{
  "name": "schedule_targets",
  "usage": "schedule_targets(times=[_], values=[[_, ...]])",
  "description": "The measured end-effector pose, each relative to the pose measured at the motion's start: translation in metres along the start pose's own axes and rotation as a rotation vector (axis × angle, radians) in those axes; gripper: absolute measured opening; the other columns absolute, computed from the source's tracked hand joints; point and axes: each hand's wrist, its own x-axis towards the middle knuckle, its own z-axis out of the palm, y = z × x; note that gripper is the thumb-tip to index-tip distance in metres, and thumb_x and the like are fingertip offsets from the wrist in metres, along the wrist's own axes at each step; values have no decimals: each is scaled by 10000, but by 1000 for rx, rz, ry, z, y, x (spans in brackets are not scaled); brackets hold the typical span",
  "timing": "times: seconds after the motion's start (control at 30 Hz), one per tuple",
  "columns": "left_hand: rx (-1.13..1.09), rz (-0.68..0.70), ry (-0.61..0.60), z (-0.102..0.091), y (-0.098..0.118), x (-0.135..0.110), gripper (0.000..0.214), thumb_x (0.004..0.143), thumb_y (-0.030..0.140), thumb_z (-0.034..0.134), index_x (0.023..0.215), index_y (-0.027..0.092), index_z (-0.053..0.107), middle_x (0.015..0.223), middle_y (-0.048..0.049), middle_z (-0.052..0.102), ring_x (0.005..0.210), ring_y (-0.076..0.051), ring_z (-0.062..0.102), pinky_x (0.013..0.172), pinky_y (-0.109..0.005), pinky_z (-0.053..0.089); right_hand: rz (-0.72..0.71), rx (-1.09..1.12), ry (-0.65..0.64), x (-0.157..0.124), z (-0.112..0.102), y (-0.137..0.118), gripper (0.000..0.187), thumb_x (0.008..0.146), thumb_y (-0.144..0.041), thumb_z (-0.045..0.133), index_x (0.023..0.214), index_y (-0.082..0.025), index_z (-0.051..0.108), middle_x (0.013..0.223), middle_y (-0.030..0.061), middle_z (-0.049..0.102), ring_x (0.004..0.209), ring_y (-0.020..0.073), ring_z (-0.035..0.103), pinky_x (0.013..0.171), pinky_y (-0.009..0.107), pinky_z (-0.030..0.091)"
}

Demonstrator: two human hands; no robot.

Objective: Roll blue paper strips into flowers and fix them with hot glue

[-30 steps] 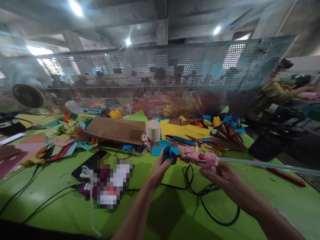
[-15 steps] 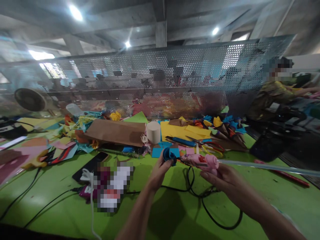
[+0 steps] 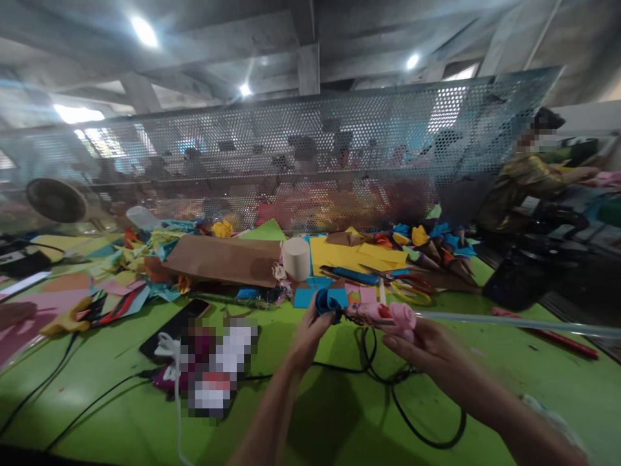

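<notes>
My left hand (image 3: 308, 336) pinches a rolled blue paper flower (image 3: 326, 302) above the green table (image 3: 107, 401). My right hand (image 3: 423, 346) grips a pink glue gun (image 3: 388, 315) whose nozzle points left and touches the blue flower. A long clear glue stick (image 3: 514, 321) sticks out of the gun's back toward the right. The gun's black cord (image 3: 388, 378) loops on the table below both hands.
Coloured paper scraps (image 3: 116, 285), a brown paper bag (image 3: 223, 259), a white roll (image 3: 296, 257), yellow sheets (image 3: 354, 255), scissors (image 3: 402, 281) and paper cones (image 3: 436, 252) lie along a perforated metal screen (image 3: 310, 162). A black phone (image 3: 174, 320) lies at left. Another person (image 3: 524, 181) sits far right.
Both hands with the flower and glue gun have shifted slightly left and up; the grip on each stays the same.
</notes>
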Motion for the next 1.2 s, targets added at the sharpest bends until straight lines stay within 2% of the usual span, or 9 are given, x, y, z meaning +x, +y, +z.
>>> schedule_targets(times=[0.17, 0.33, 0.57, 0.77, 0.9, 1.07, 1.2], values=[[0, 4, -10, 1, 1, 0, 419, 742, 437, 704, 1080, 192, 679, 1042, -67, 661, 1014, -241, 552, 925, -342, 430, 17, -110, 60, 1, 3, 2, 516, 854, -654, 511, 611, -205, 435, 584, -37, 365, 536, 111, 314, 479, 252, 223], [-9, 0, 6, 0, 1, 0, 489, 730, 456, 716, 1135, 189, 655, 1087, -74, 663, 1059, -256, 550, 954, -362, 422, 17, -131, 109, 1, 2, 8, 542, 842, -684, 491, 590, -211, 412, 560, -45, 335, 521, 108, 301, 469, 252, 210], [-2, -32, 27, 0, -1, 1, 562, 711, 476, 727, 1177, 173, 643, 1140, -100, 665, 1110, -288, 554, 997, -401, 404, 8, -77, 45, -3, 0, 6, 529, 859, -677, 479, 629, -202, 438, 590, -41, 357, 544, 107, 309, 477, 240, 224], [-6, -46, 46, -1, -2, 0, 645, 698, 483, 729, 1241, 157, 605, 1222, -123, 640, 1191, -312, 524, 1042, -421, 378, 10, -95, 53, -4, -2, 6, 529, 851, -670, 492, 613, -203, 420, 585, -42, 351, 538, 105, 303, 479, 243, 220], [1, -60, 36, 0, -2, 0, 621, 695, 490, 723, 1209, 158, 619, 1191, -120, 650, 1157, -307, 543, 1027, -422, 390, 24, -80, 74, -4, -1, 9, 518, 849, -666, 495, 624, -203, 436, 581, -45, 342, 541, 108, 305, 472, 237, 225], [-3, -80, 88, 2, 0, 2, 648, 621, 506, 760, 1155, 160, 640, 1132, -113, 666, 1135, -312, 548, 1023, -431, 389, 15, -29, 44, -7, -1, 8, 482, 844, -634, 534, 635, -205, 469, 595, -41, 365, 545, 113, 325, 480, 239, 257], [-30, -73, 107, 2, 0, 3, 584, 603, 481, 771, 1086, 169, 666, 1130, -105, 665, 1142, -309, 541, 1020, -416, 384, 88, 40, 112, -10, -7, 8, 515, 802, -681, 549, 610, -210, 461, 561, -43, 363, 516, 111, 335, 462, 243, 272]])
